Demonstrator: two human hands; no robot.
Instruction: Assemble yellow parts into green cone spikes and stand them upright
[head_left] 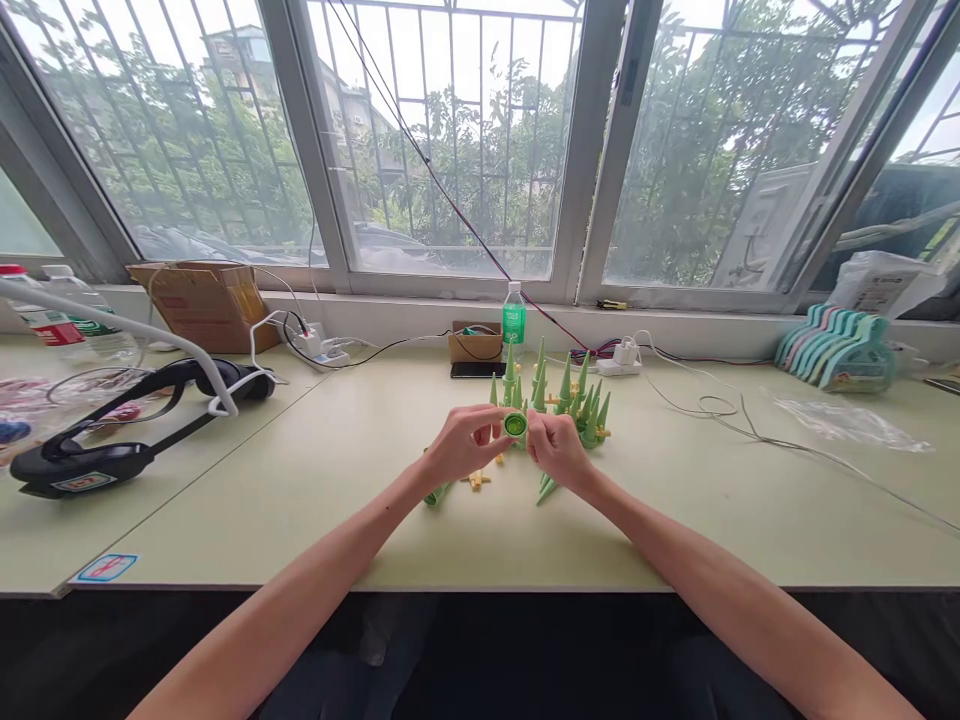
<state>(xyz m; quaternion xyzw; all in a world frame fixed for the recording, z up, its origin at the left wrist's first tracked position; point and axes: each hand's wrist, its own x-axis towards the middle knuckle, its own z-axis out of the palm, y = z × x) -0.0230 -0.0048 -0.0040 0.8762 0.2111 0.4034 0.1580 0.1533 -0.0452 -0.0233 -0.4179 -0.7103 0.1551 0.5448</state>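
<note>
A green plastic cone-shaped spike (515, 426) is held over the table with its round open end facing me. My left hand (466, 440) grips it from the left between thumb and fingers. Against its right side, my right hand (556, 446) is closed in a fist-like pinch; whatever is between those fingers is hidden. Behind both hands stand several green spikes (584, 380), points up, some with yellow fittings. A loose yellow fitting (476, 481) lies below my left hand, a green spike (436, 494) beside its wrist, and another spike (548, 490) under my right hand.
A bottle with a green label (514, 318) and a small cardboard box (475, 345) stand at the back. On the left are a black headset (82, 460) and a larger carton (202, 305). Cables (750, 425) and pastel hangers (836, 350) lie to the right.
</note>
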